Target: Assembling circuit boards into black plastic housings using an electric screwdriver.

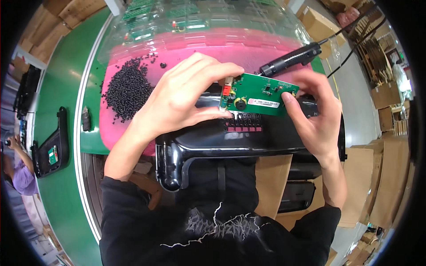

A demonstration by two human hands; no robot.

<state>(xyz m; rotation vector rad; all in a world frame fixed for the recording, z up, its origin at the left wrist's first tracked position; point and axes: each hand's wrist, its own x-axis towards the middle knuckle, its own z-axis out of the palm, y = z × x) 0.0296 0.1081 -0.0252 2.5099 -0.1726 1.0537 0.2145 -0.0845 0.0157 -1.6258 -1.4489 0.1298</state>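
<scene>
A green circuit board [259, 95] with a white label, a red connector and a round black buzzer is held up between both hands. My left hand [182, 95] pinches its left end, thumb below and fingers above. At the other end, my right hand [317, 108] has its thumb at the board's edge; its fingers are slightly blurred. Beneath the board lies a glossy black plastic housing [208, 144] with a row of small slots. A black electric screwdriver [290, 60] rests behind the board on the pink mat [177, 51].
A heap of small black screws [128, 88] sits left on the mat. Clear plastic trays [199, 22] with more boards stand at the back. On the green bench [66, 102], another black housing [53, 155] holds a board. A co-worker's arm [20, 155] shows far left; cardboard boxes [368, 186] stand right.
</scene>
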